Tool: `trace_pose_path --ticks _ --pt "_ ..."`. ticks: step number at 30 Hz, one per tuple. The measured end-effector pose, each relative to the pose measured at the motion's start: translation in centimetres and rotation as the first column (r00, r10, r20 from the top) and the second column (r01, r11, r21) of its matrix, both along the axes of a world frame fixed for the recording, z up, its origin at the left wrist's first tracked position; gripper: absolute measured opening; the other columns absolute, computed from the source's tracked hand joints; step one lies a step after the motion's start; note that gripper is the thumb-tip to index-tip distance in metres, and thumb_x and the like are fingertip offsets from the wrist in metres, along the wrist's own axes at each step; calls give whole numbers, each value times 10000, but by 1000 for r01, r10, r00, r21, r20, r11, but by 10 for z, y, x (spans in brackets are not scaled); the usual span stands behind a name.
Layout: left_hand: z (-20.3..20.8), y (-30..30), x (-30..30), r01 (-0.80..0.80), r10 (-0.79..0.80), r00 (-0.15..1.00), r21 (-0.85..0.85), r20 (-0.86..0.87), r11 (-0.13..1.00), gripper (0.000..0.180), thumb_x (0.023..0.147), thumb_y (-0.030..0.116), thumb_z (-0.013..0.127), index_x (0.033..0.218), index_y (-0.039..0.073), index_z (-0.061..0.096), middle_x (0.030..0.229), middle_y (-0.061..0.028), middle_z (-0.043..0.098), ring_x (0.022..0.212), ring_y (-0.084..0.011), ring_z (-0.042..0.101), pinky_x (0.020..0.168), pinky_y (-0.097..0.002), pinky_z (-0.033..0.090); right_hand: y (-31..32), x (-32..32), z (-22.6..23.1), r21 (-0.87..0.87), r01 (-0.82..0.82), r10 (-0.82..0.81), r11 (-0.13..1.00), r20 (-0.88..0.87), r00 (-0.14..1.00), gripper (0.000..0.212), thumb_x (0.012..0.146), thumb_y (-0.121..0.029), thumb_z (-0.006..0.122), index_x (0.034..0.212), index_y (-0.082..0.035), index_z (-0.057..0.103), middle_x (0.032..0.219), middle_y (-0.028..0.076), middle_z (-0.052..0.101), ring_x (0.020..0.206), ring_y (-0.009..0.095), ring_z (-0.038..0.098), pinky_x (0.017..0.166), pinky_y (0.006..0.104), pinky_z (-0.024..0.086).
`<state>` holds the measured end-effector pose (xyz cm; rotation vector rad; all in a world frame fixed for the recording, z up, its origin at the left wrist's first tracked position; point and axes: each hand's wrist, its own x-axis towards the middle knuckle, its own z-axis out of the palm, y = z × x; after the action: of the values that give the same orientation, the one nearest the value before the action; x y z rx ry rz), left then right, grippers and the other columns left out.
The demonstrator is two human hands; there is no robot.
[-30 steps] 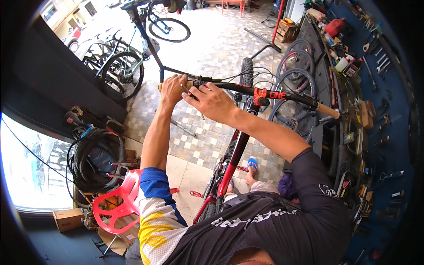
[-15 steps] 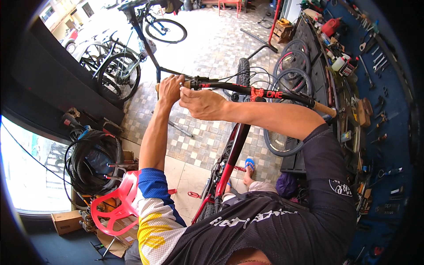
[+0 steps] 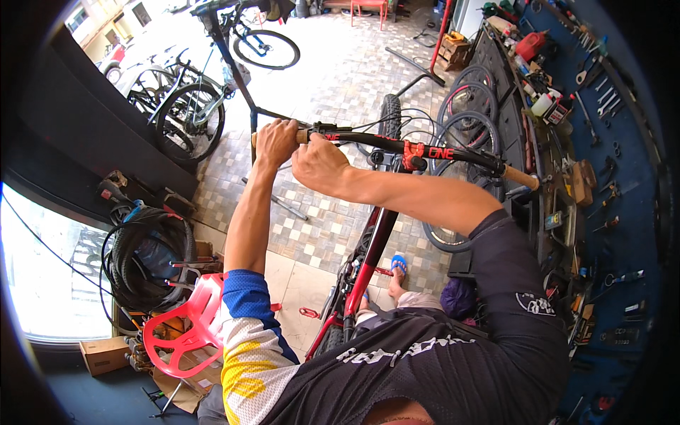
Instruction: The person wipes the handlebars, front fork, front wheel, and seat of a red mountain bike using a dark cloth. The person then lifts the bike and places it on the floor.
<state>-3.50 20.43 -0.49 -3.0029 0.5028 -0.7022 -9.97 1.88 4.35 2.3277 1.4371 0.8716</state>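
Observation:
A bicycle with a dark red frame stands in front of me, its black handlebar running across the view. My left hand is wrapped around the tan grip at the bar's left end. Close beside it, my right hand is closed at the grip's inner end, just under the bar. Its fingertips are hidden, so whatever they hold cannot be made out. An orange-red stem clamp sits at mid-bar. Past my right forearm, the other tan grip is untouched.
A pink-red plastic chair and coiled black tires are at left. Several wheels lean against a dark cabinet at right, below a tool-hung blue wall. Other bicycles stand at far left.
My right hand has turned and shifted slightly, from a pinch beside my left fingers to a closed shape under the bar. My left hand stays on the grip.

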Motion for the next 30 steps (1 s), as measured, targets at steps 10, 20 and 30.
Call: trace_pose_path --ticks 10,20,30 --pt "6 -5 -8 25 -20 998 -84 59 996 137 836 225 631 848 90 624 812 -111 712 859 -326 684 750 -466 538 6 -4 -8 449 561 -43 696 -753 656 227 891 -272 652 880 -67 749 780 188 743 737 379 745 663 501 590" --pt "3 0 -7 10 -10 1000 -22 -14 1000 156 811 220 669 846 83 604 877 -84 723 899 -287 694 783 -421 556 3 15 -21 708 455 654 541 -693 301 424 965 -391 653 794 -6 703 757 156 632 732 335 634 696 433 495" --pt "4 -5 -9 -39 38 999 -56 -20 998 180 843 265 628 909 98 642 874 -87 716 891 -302 672 769 -447 536 41 -2 -53 899 432 534 78 -403 743 444 1065 -314 532 725 -29 533 718 161 533 738 347 521 698 465 413"
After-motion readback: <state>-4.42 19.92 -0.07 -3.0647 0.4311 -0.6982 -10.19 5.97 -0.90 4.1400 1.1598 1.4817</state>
